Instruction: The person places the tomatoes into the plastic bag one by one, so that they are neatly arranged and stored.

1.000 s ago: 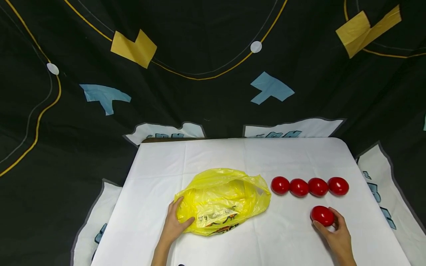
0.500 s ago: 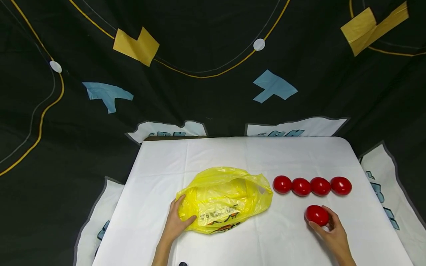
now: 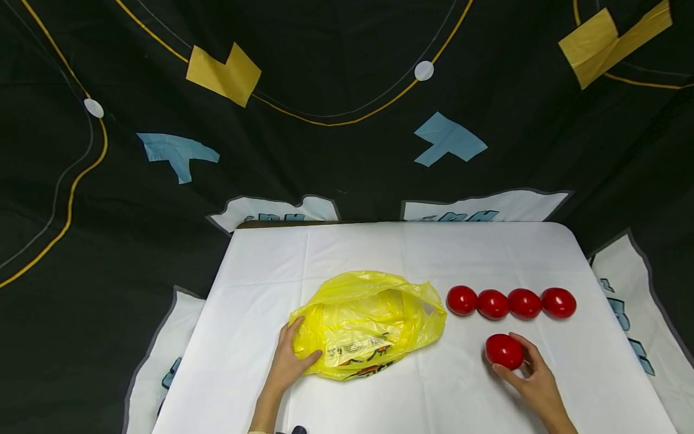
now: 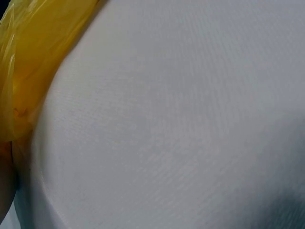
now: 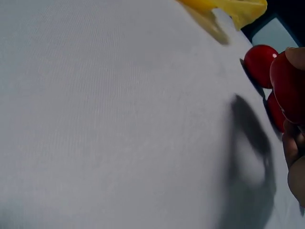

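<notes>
A yellow plastic bag (image 3: 368, 328) lies on its side on the white table, its mouth towards the right. My left hand (image 3: 288, 360) holds the bag's left end, thumb over the near side and fingers along the edge; the left wrist view catches only part of the yellow plastic bag (image 4: 43, 62). To the right, my right hand (image 3: 534, 375) grips a glossy red egg-shaped object (image 3: 504, 351) between thumb and fingers. In the right wrist view this red egg-shaped object (image 5: 289, 90) appears raised off the cloth. The bag's contents are hidden.
A row of several similar red egg-shaped objects (image 3: 525, 303) sits beyond my right hand, right of the bag. White cloth (image 3: 347, 247) covers the table. Behind hangs a dark patterned curtain (image 3: 325, 163). A small dark object (image 3: 299, 430) shows at the bottom edge.
My right hand has moved left with the red egg-shaped object, closer to the bag. The left hand stays on the bag. The whole head view has shifted slightly.
</notes>
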Action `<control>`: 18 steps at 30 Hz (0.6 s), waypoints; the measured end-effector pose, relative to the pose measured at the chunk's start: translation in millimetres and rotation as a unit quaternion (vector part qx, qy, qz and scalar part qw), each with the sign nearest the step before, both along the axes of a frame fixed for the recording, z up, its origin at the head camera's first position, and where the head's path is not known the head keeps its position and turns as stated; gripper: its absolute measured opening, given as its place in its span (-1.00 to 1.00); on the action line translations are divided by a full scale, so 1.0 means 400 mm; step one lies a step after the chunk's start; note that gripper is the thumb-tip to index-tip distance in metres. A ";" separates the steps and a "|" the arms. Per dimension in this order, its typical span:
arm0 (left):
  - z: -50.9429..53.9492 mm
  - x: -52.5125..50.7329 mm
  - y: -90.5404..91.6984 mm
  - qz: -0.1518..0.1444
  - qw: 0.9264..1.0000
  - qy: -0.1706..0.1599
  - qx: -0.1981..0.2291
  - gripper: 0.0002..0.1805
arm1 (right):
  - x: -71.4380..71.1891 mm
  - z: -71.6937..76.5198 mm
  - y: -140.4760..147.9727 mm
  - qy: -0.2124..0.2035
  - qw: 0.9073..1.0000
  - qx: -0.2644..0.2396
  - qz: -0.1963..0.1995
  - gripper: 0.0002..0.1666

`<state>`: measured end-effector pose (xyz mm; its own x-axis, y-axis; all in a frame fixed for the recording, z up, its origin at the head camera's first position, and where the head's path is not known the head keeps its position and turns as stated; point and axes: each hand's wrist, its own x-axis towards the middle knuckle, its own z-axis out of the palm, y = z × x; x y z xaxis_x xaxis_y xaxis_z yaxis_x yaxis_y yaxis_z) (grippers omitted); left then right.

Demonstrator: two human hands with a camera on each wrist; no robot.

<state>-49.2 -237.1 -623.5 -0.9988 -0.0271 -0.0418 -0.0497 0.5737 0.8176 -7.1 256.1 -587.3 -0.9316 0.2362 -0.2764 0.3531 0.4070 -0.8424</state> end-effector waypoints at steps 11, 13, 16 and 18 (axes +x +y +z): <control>0.002 0.003 0.003 0.007 1.000 0.001 -0.009 -0.02 | -0.021 0.043 -0.059 0.029 0.999 0.005 0.043 0.02; 0.002 0.004 0.004 0.006 1.000 0.005 -0.012 -0.02 | -0.025 0.048 -0.068 0.034 0.998 0.011 0.051 0.01; 0.002 0.005 0.004 0.006 1.000 0.013 -0.012 -0.02 | -0.031 0.051 -0.080 0.044 0.997 0.026 0.063 -0.01; 0.001 0.005 0.004 0.006 1.000 0.012 -0.012 -0.02 | -0.033 0.053 -0.088 0.052 0.996 0.033 0.070 -0.02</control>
<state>-47.3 -235.7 -623.0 -0.9990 -0.0406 -0.0168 -0.0376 0.5925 0.8047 -20.5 220.8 -566.2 -0.9793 0.1169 -0.1652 0.2018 0.5012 -0.8415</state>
